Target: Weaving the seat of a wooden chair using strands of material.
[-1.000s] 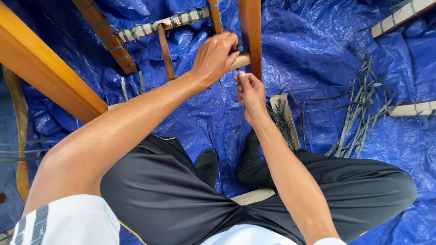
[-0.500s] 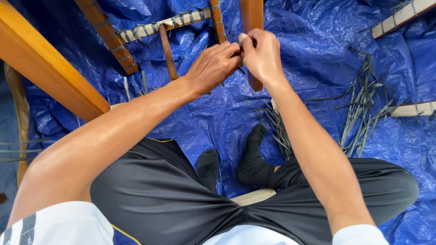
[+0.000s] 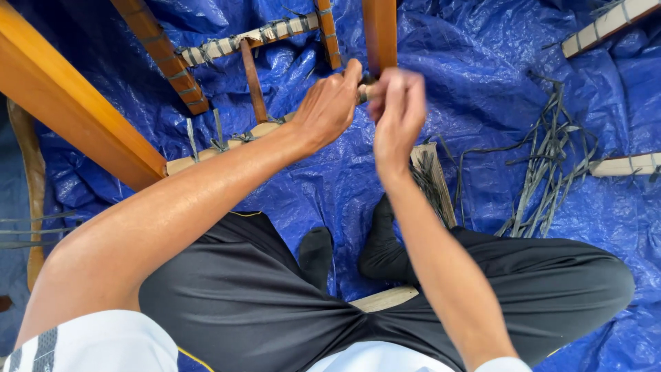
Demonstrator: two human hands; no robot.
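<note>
Both hands are sitting closer together than half a second ago, the right hand (image 3: 396, 110) having dropped a little from the upright post toward the rail end, while the left hand (image 3: 330, 103) is staying clamped where it was. That left hand is gripping the pale wooden rail (image 3: 213, 148) near where it meets the orange-brown chair leg (image 3: 380, 31), fingers curled over it. Its partner is pinching something small at that same joint, probably a strip of dark cane, though blur is hiding what exactly sits between the fingertips.

As a judgement, the pinch is looking slight, so the strand could be slipping free and loosening the wrapping; pulling hard against a rail held by only one hand could also be twisting the frame out of line. Loose cane strips (image 3: 544, 165) are lying on the blue tarpaulin (image 3: 482, 83) to the right (well apart from both hands), so a dropped piece could be getting lost among them.

No box, bowl or other container is showing anywhere; the strips are lying bare on the tarpaulin
</note>
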